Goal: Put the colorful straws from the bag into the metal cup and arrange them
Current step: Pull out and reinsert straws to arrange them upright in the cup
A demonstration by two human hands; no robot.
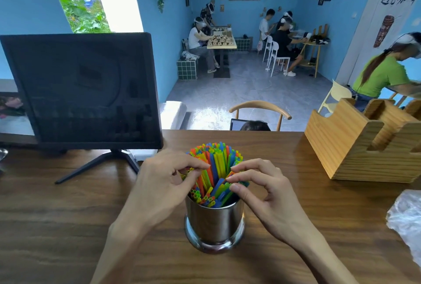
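A shiny metal cup [214, 222] stands on the wooden table [68, 226] in front of me, filled with many colorful straws [216, 165] in orange, blue, green and yellow that fan out above its rim. My left hand [166, 181] is at the left side of the bundle, its curled fingers pinching straws there. My right hand [262, 188] is at the right side, thumb and fingertips pinching straws near the top. The clear plastic bag [407, 217] lies crumpled at the table's right edge.
A dark monitor [84, 92] on a black stand sits at the back left of the table. A wooden organizer box [364, 142] stands at the back right. Beyond the table are a wooden chair [259, 108] and several seated people in a blue room.
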